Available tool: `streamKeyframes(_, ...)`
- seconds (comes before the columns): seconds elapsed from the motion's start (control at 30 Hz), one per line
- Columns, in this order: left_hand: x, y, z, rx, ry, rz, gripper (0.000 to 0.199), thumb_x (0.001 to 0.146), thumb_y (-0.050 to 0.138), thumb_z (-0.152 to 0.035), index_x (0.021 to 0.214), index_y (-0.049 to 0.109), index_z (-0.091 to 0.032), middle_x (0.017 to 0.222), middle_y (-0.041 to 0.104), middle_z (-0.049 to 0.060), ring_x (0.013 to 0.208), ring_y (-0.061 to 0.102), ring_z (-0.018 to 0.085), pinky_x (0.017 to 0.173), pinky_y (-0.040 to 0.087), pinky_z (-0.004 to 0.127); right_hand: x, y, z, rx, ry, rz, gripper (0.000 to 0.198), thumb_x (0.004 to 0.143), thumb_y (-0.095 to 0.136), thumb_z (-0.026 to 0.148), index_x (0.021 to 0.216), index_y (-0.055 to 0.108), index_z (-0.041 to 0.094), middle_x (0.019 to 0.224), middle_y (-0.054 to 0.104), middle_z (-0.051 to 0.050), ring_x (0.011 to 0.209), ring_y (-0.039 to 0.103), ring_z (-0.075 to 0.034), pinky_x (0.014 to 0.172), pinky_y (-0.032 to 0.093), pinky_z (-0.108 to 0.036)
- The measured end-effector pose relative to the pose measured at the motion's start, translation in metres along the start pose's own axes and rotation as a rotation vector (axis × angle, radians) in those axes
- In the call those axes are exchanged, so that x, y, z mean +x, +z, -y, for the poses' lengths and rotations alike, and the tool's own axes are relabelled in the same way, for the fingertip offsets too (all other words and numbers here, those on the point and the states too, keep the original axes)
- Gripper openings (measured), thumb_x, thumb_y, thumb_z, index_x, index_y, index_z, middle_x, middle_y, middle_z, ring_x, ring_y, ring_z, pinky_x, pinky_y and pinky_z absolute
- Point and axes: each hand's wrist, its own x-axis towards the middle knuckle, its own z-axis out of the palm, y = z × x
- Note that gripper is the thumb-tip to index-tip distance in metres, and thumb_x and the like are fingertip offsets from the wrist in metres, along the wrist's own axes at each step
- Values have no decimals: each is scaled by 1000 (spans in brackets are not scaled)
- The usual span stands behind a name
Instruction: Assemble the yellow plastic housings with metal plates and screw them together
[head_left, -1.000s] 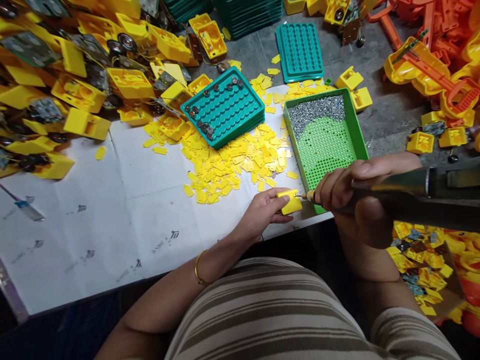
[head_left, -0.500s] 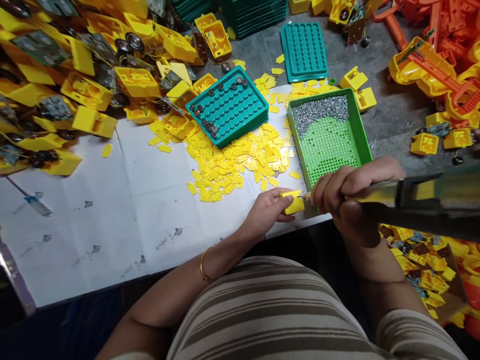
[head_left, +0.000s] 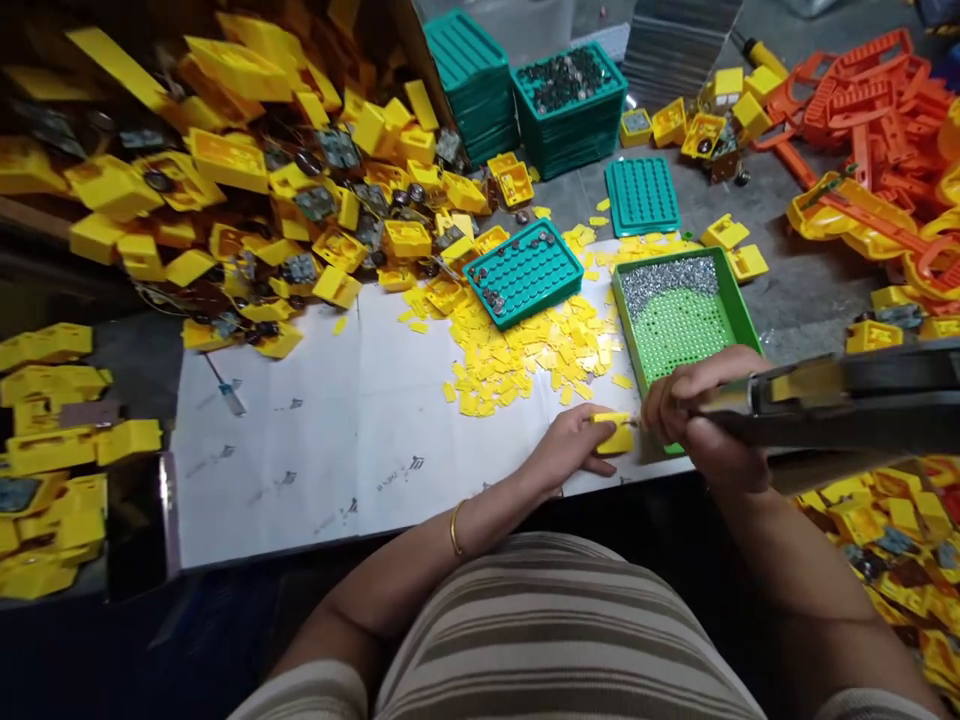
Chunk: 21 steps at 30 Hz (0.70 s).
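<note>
1. Yellow plastic case [head_left: 616, 438], small and box-shaped, is held above the front edge of the white paper sheet [head_left: 300, 490], just beside the green perforated tray [head_left: 742, 308].
2. Left hand [head_left: 574, 445] grips the case, thumb on its upper face and fingers around its far and near sides; a gold bangle [head_left: 456, 528] circles that wrist.
3. Right hand [head_left: 709, 405] is wrapped around a dark power screwdriver [head_left: 840, 400], lying level with its tip toward the case's right side; whether the tip touches is too blurred to tell.
4. Silver screws [head_left: 667, 282] are heaped at the far end of the green perforated tray.
5. Flat yellow covers [head_left: 517, 375] lie scattered on the paper, and a teal dimpled tray [head_left: 529, 280] sits tilted among them, bearing a few small round metal pieces [head_left: 491, 295].
6. Left of these, yellow housings [head_left: 262, 170] with wires and circuit boards are piled high; a hand screwdriver [head_left: 229, 395] lies near them.
</note>
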Motion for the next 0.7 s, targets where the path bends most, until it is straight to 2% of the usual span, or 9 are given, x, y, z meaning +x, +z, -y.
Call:
streamKeyframes(0.1, -1, -1, 2, -7, -13, 16, 42, 71, 75, -46, 94, 63, -13, 87, 66, 7, 80, 68, 18, 58, 57, 25, -8, 3, 3, -43, 2, -46, 31, 77, 67, 23, 108, 62, 24, 61, 58, 3, 45, 53, -14, 41, 45, -29)
streamKeyframes(0.2, -1, -1, 6, -40, -4, 29, 44, 68, 77, -49, 87, 64, -11, 82, 66, 5, 70, 66, 15, 60, 54, 24, -11, 10, 4, -93, 24, -39, 33, 77, 70, 27, 109, 62, 27, 56, 54, 5, 37, 45, -13, 35, 39, -30)
streamKeyframes(0.3, -3, -1, 9, -69, 10, 21, 44, 67, 77, -49, 84, 65, -11, 77, 65, 4, 65, 65, 13, 59, 52, 23, -8, 18, 4, -92, 34, -51, 24, 77, 69, 30, 100, 61, 29, 52, 50, 6, 35, 43, -14, 32, 35, -30)
streamKeyframes(0.4, -6, 1, 11, -64, 21, -25, 42, 67, 77, -48, 83, 64, -11, 70, 63, 2, 59, 62, 12, 54, 49, 22, -5, 22, 4, -47, 55, -61, 15, 77, 68, 29, 87, 56, 29, 53, 49, 6, 37, 45, -13, 33, 37, -29)
streamKeyframes(0.53, -9, 2, 10, -24, 42, -75, 36, 68, 77, -44, 76, 62, -12, 63, 61, 1, 57, 61, 12, 50, 47, 21, -9, 20, 1, -91, 145, 4, 18, 78, 69, 30, 81, 51, 28, 54, 49, 6, 38, 46, -13, 35, 39, -29)
streamKeyframes(0.7, -5, -1, 8, -56, -5, 11, 29, 73, 73, -39, 78, 62, -12, 68, 64, 3, 61, 63, 13, 53, 49, 21, -9, 15, 2, -209, 202, -17, 26, 74, 72, 46, 88, 56, 31, 49, 48, 7, 35, 44, -14, 34, 40, -31)
